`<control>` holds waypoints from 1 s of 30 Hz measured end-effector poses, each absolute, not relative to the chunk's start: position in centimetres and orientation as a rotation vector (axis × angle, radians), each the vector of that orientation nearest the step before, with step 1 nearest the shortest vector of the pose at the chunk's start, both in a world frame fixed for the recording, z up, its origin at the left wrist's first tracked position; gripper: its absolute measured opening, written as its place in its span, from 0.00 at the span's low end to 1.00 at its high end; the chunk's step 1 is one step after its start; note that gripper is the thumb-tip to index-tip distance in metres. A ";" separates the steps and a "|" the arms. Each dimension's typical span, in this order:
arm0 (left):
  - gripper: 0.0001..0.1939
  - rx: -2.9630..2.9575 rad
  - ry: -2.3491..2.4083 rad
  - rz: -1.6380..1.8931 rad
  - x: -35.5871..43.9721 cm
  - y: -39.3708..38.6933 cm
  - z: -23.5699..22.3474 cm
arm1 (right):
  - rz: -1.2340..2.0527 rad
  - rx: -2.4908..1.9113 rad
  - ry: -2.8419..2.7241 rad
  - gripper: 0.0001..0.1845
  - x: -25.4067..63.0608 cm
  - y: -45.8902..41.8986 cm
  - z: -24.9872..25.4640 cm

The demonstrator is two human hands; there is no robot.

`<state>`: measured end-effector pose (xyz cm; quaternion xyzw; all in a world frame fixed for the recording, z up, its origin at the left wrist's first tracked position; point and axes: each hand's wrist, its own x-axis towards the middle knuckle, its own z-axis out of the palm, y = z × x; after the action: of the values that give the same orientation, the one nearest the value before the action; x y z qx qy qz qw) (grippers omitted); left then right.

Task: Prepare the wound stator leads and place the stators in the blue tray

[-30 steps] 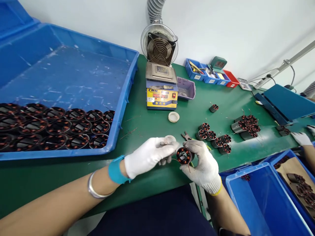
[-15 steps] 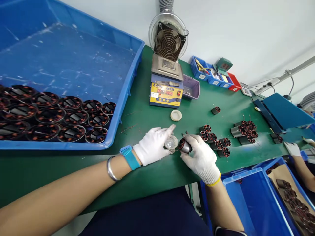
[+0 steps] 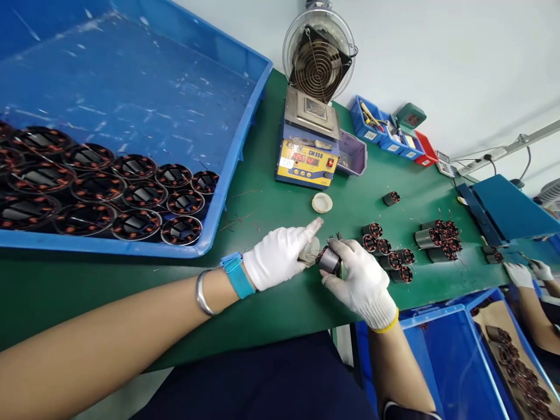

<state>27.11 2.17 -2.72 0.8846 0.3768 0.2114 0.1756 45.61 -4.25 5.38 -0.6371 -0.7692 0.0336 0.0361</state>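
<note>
My left hand [image 3: 280, 256], in a white glove, grips a small pale round jar [image 3: 310, 251] and tilts its mouth toward the right. In my right hand [image 3: 363, 280], also gloved, lies a motor stator [image 3: 329, 260], a silvery cylinder with copper windings at its end. It is held on its side, its wire end close against the jar's mouth. Whether the wires touch what is inside the jar I cannot tell. A round white lid [image 3: 322, 203] lies on the green table just beyond my left fingertips. Several more stators [image 3: 385, 248] stand to the right of my right hand.
A large blue bin [image 3: 210, 233] with rows of stators fills the left. Behind the lid stand a yellow-fronted solder pot [image 3: 308, 163] and a fan [image 3: 318, 69]. A purple tray [image 3: 354, 153] sits beside the pot. At far right a co-worker's gloved hands [image 3: 520, 274] show.
The jar has tipped from facing up to facing the stator, and the two have come together. The whole view has shifted slightly.
</note>
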 end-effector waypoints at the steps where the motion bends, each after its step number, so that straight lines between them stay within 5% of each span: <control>1: 0.41 2.493 1.065 0.602 27.1 2.2 -2.8 | 0.107 -1.968 -2.337 0.29 45.7 -4.4 5.4; 18: 0.37 2.576 1.037 0.690 27.2 2.2 -2.3 | -0.262 -1.919 -2.571 0.20 45.6 -3.8 5.0; 23: 0.45 2.471 1.053 0.653 27.1 2.5 -1.2 | -0.464 -1.870 -2.433 0.23 46.6 1.2 9.1; 30: 0.27 2.286 1.255 0.874 26.6 3.1 -1.4 | -0.666 -1.926 -2.332 0.25 43.3 17.7 16.4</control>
<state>26.57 3.07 -1.39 0.8153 0.4476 0.3119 0.1943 43.34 17.74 16.45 -0.6218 -0.7528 -0.2150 0.0222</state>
